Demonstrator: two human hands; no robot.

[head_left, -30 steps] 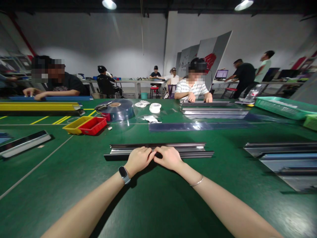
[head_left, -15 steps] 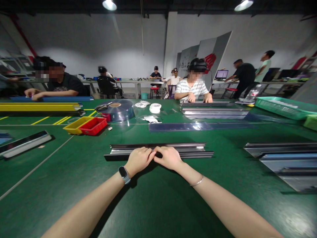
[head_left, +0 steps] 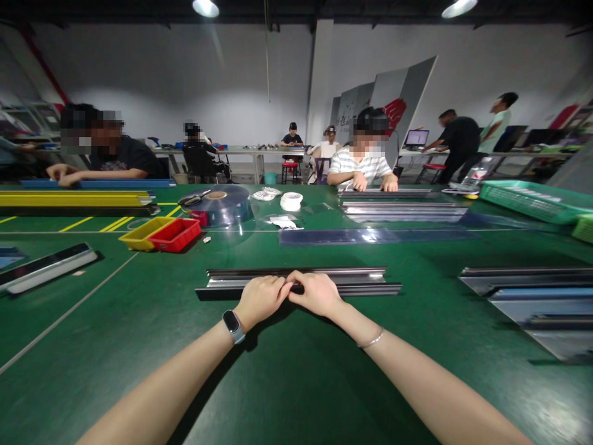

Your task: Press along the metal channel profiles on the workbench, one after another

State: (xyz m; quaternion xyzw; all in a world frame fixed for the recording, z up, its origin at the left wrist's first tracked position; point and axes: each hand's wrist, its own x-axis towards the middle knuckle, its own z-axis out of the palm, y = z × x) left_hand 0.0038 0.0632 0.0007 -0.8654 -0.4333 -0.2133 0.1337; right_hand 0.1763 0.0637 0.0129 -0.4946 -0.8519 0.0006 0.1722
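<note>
A dark metal profile (head_left: 368, 288) with a shiny channel lies crosswise on the green table in front of me. Over its middle, my left hand (head_left: 262, 300) is closed, with its fingers bent down on the near rail. My right hand (head_left: 317, 293) is closed there too, thumb and forefinger pinched so that its tips meet those of the left. Both hands grip the profile at that spot; whether anything small sits between the fingertips is hidden. A watch band is on my left wrist and a thin bracelet on my right.
More profiles (head_left: 532, 303) lie at right. Beyond are a clear plastic strip (head_left: 324, 237), a roll of clear film (head_left: 222, 207), a yellow bin (head_left: 139, 238), a red bin (head_left: 178, 237), white tape rolls (head_left: 291, 201) and a green basket (head_left: 532, 201). A co-worker (head_left: 361, 164) handles a profile opposite.
My hands stay at the middle of the profile with almost no movement. The whole view has shifted very slightly.
</note>
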